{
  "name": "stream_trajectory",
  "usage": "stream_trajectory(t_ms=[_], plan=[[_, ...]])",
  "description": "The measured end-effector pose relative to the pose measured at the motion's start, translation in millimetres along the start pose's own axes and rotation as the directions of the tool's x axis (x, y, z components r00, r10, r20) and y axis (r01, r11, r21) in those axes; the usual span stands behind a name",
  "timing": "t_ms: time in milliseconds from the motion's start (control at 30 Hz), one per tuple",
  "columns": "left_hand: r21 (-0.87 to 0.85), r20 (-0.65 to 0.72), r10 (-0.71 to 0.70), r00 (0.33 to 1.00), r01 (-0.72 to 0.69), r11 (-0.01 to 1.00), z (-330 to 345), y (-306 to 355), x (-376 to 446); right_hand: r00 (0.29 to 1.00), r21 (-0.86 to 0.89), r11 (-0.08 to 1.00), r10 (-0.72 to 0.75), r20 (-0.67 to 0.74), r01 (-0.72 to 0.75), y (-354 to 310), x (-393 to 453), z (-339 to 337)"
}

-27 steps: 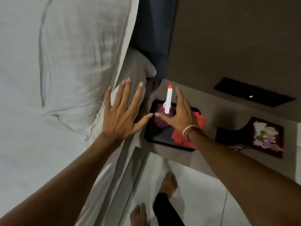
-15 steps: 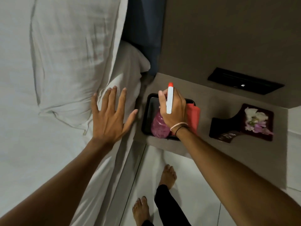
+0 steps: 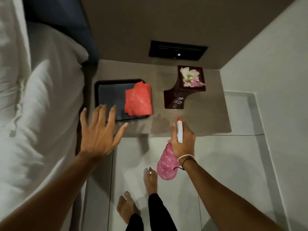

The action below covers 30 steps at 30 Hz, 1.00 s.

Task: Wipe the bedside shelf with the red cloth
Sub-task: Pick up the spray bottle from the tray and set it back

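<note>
The red cloth [image 3: 138,99] lies folded on the right half of a black tray [image 3: 110,95], which sits on the left of the brown bedside shelf [image 3: 205,120]. My left hand [image 3: 98,130] hovers open, fingers spread, over the tray's front left corner, holding nothing. My right hand [image 3: 184,140] is at the shelf's front edge, shut on a pink spray bottle [image 3: 166,164] with a white and red nozzle that points toward the shelf.
A dark wooden box of white and pink flowers [image 3: 186,85] stands on the shelf's right part. A black wall panel [image 3: 177,50] is above the shelf. The white bed and pillow [image 3: 38,97] fill the left. My bare feet [image 3: 138,194] stand on pale floor tiles.
My right hand has lifted the spray bottle out of the tray and drawn it back to the shelf's front edge. My left hand has left the pillow and come over the tray's corner.
</note>
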<state>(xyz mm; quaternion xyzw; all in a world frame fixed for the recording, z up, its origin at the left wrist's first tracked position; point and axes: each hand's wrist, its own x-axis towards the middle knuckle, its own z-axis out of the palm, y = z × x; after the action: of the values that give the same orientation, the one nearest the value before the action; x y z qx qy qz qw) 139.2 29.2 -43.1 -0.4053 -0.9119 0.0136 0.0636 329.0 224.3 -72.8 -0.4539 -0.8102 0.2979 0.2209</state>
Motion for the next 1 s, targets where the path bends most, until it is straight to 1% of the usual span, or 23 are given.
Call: stream_trajectory(t_ms=[100,167,267,333,400,467,600,733,833,933,1000], plan=[[0.006,-0.022,0.017,1.0,-0.016,1.0,9.1,4.2,-1.8,0.999,-0.036,0.999,0.013,0.029,-0.012,7.7,5.4,-2.8],[0.007,-0.04,0.036,0.999,-0.036,0.999,13.2,5.3,-0.4,0.999,-0.07,0.997,-0.009,0.046,0.013,9.8,10.9,0.5],[-0.016,0.0,0.035,0.999,-0.035,0.999,12.0,0.1,3.7,0.999,-0.094,0.995,-0.041,-0.001,0.041,5.2,15.7,6.5],[-0.023,0.01,0.022,1.0,-0.022,0.999,12.2,-6.1,5.6,0.999,-0.062,0.998,-0.018,-0.039,0.015,0.3,17.2,11.4],[-0.03,0.016,0.009,1.0,-0.008,1.0,12.3,-12.2,6.0,0.999,-0.01,1.0,0.027,-0.043,-0.028,-2.3,18.6,14.7],[-0.035,0.032,-0.004,0.999,0.005,0.999,13.1,-17.9,7.0,0.999,0.013,0.999,0.033,-0.042,-0.032,-3.6,21.0,16.7],[-0.021,0.069,-0.042,0.997,0.044,0.999,13.1,-28.9,8.4,0.996,0.025,0.996,-0.083,-0.015,0.084,-18.9,24.4,23.2],[0.003,0.038,-0.074,0.997,0.074,0.997,7.0,-42.6,2.6,0.979,0.038,0.979,-0.201,0.033,0.2,-46.9,29.5,40.7],[0.032,0.004,-0.098,0.995,0.097,0.995,1.6,-59.6,-2.2,0.951,0.089,0.949,-0.307,0.044,0.302,-82.3,39.2,59.5],[0.054,0.015,-0.131,0.991,0.13,0.99,-4.0,-79.9,-3.6,0.935,0.122,0.931,-0.351,0.049,0.343,-121.5,54.4,82.7],[0.065,-0.003,-0.16,0.987,0.16,0.985,-5.9,-95.1,-4.6,0.908,0.133,0.905,-0.414,0.067,0.403,-149.6,64.9,100.1]])
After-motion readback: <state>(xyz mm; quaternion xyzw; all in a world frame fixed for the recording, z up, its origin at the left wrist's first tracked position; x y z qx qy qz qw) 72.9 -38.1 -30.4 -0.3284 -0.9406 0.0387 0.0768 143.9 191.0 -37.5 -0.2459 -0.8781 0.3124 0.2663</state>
